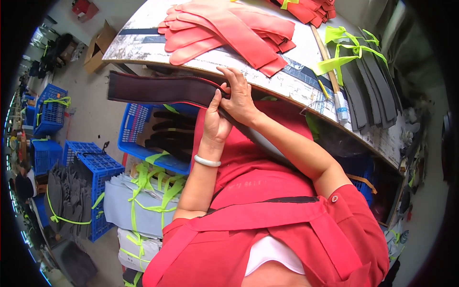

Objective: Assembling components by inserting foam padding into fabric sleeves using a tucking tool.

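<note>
A long dark fabric strip [162, 89] with a thin red edge stretches from my hands toward the left, just below the table edge. Its grey continuation [263, 142] hangs down across my red apron. My left hand [217, 122] grips the strip from below, thumb pointing up. Against it, my right hand [240, 100] pinches the same strip between thumb and fingers, its outer fingers loosely raised. Exactly what lies between the fingertips is partly hidden. Beyond my hands, a pile of coral-red long gloves [224, 28] rests on the worn white table [143, 52].
Dark grey pieces [370, 88] tied with yellow-green strips [351, 48] lie at the table's right, beside a wooden-handled brush [330, 71]. Under the left edge stands a blue crate [129, 129]. Light-grey tied bundles [122, 203] and another blue crate [103, 174] stand left.
</note>
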### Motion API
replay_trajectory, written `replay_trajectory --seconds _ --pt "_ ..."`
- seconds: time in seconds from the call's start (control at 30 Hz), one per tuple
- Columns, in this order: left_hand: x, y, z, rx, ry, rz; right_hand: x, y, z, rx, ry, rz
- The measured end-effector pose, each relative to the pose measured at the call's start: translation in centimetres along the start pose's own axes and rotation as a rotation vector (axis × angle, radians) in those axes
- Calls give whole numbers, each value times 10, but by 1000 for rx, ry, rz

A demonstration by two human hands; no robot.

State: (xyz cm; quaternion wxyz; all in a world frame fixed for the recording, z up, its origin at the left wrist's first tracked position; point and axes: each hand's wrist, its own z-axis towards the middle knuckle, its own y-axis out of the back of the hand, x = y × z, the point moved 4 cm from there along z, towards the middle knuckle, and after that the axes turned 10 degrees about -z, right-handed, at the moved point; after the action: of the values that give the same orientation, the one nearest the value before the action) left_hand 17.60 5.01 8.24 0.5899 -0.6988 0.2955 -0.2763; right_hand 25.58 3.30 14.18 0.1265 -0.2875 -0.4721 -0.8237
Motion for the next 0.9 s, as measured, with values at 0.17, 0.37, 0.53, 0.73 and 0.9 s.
replay_trajectory --seconds 0.17,0.37,0.53,0.73,0.9 --pt "-15 50 14 120 109 -118 -13 -30 -7 99 -17 -3" --pt "-24 65 15 -147 48 -50 -24 -40 -16 147 92 -331" --pt "-28 73 24 -207 -82 -51 -12 -14 -65 488 356 -470" --pt "-37 73 24 -204 -38 -146 -14 -18 -60 798 138 -308" --pt "-18 76 29 -258 -41 -68 -29 -44 -47 769 155 -289"
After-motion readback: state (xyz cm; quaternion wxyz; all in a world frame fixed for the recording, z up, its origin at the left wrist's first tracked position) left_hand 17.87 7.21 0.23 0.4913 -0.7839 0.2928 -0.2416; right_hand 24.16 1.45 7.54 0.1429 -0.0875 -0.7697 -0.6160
